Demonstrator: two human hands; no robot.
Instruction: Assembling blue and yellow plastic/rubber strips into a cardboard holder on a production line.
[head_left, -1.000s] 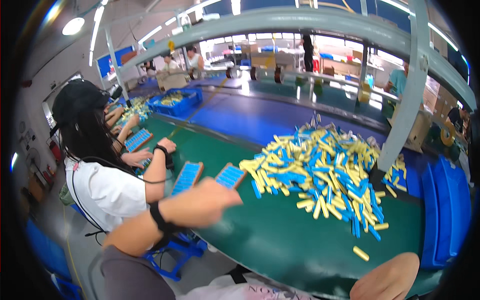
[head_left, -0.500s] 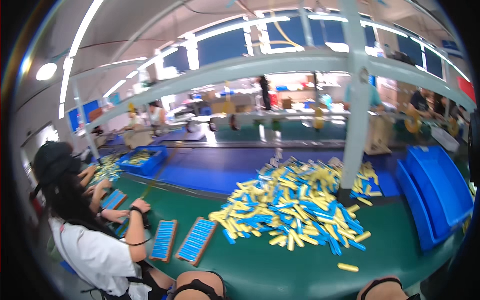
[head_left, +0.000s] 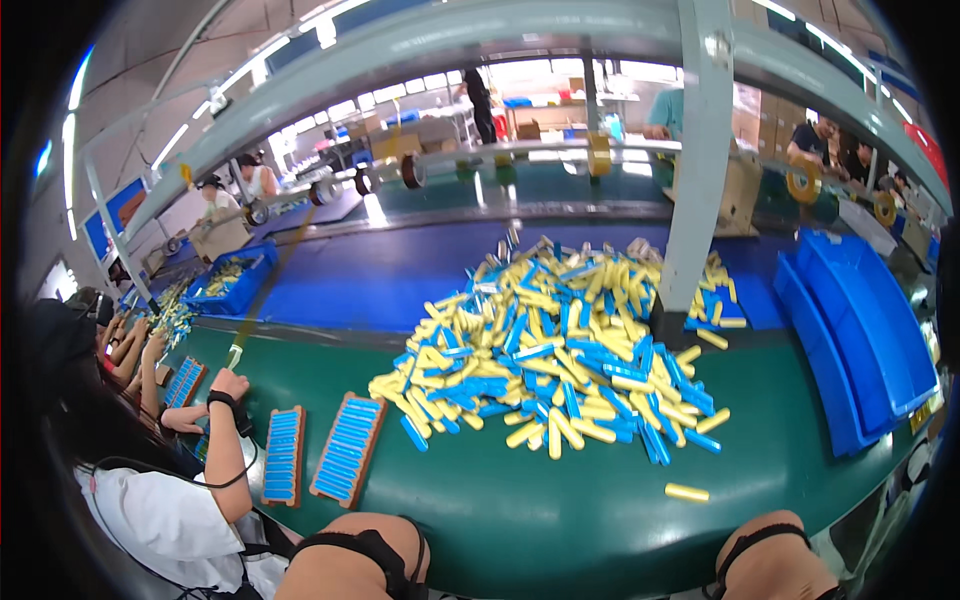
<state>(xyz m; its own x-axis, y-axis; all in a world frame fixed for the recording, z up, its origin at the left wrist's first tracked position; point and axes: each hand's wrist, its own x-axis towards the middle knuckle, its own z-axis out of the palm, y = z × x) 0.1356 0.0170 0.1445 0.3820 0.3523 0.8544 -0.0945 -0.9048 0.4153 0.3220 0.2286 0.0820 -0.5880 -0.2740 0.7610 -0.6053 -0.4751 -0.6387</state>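
Blue/yellow pcs [head_left: 560, 360] heaped, btm hidden, hands [head_left: 385, 528] [head_left: 775, 528] unclear

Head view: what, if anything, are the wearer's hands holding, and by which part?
Cannot be told: the left hand and right hand show near the lower edge, fingers out of sight; no held thing is visible.

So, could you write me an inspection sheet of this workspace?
Surface: green worktop, with a blue strip beyond it.
Job's things: heap of yellow and blue pieces; two brown racks of blue pieces to its left.
Clutter: one loose yellow piece nearer than the heap; tilted blue bins at right.
Hands: left hand and right hand at the near edge, black wristbands on both; fingers hidden, grip unclear.
Cables: thin dark cord by a co-worker's arm.
Surroundings: co-worker in white at left; grey metal frame; people farther back.
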